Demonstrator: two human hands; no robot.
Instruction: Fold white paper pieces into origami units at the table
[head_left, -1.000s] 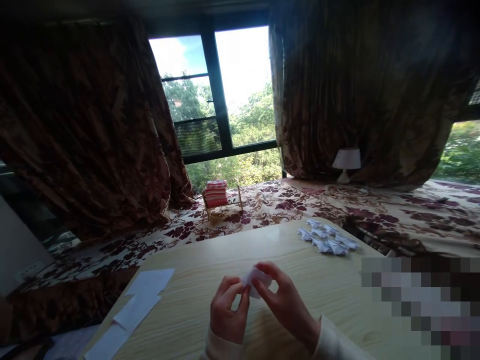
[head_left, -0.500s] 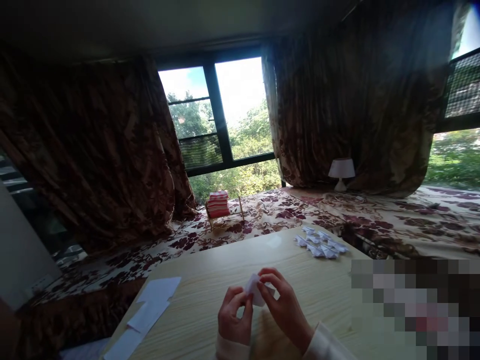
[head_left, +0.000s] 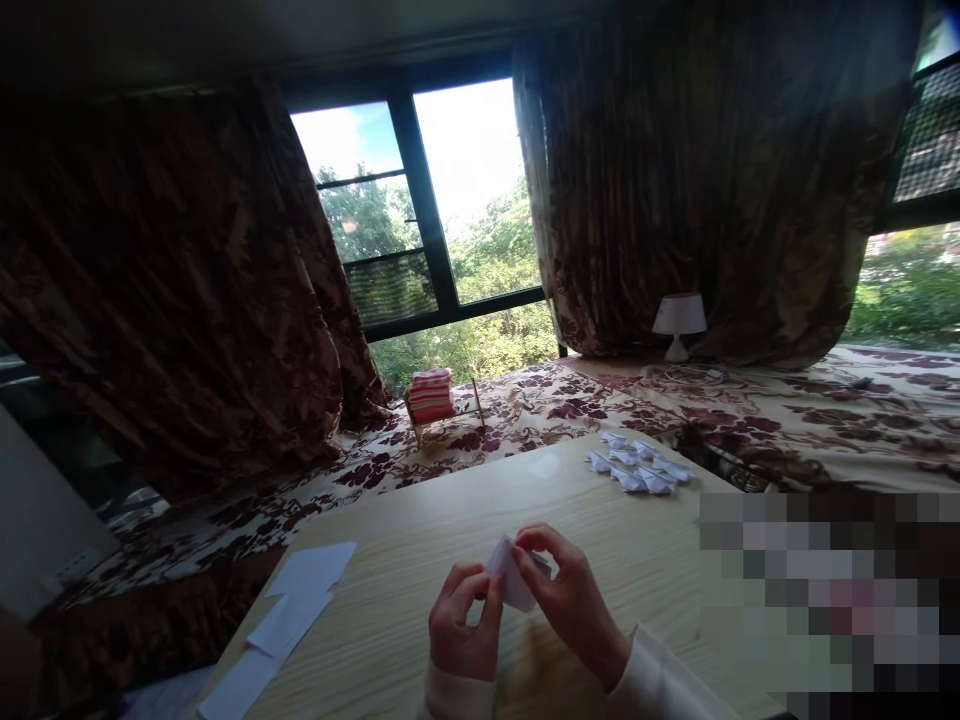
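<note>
A small folded piece of white paper (head_left: 517, 588) is held up between both hands, above the front part of the table. My left hand (head_left: 463, 615) pinches its left edge between thumb and fingers. At the paper's upper right, my right hand (head_left: 566, 595) grips it with thumb and forefinger, covering part of it. Several small folded paper pieces (head_left: 637, 465) lie in a cluster at the table's far right corner. Flat white paper sheets (head_left: 289, 610) lie partly overlapping along the left edge.
The pale wooden table (head_left: 405, 540) stands before a floral-covered ledge (head_left: 525, 420). On the ledge are a small rack with stacked red-striped cloths (head_left: 431, 396) and a white lamp (head_left: 679, 320). Dark curtains (head_left: 225, 280) flank the window. A blurred-out patch covers the lower right.
The view has tilted slightly, so the room appears a little higher. Both hands keep hold of the paper, whose face now shows a little more broadly between them.
</note>
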